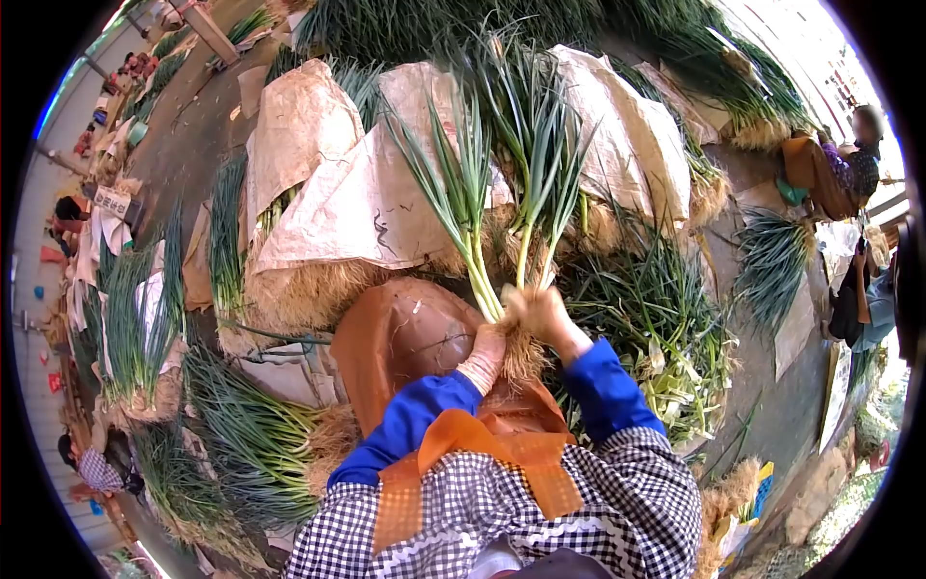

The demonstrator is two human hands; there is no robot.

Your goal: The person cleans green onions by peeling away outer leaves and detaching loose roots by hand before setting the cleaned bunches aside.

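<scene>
In front of my lap, my left hand is closed around the lower end of green onions, whose leaves fan up and away from me. Close beside it, my right hand is bent at the base of more green onion stalks; its fingers are curled and somewhat blurred. Pale hairy roots hang below the two hands. Brown sheeting covers my lap under the stalks.
Whitish sacks lie over rooted bundles ahead. To my right is a heap of loose leaves; to my left, a green onion bundle. Other people work at both sides, one person at far right.
</scene>
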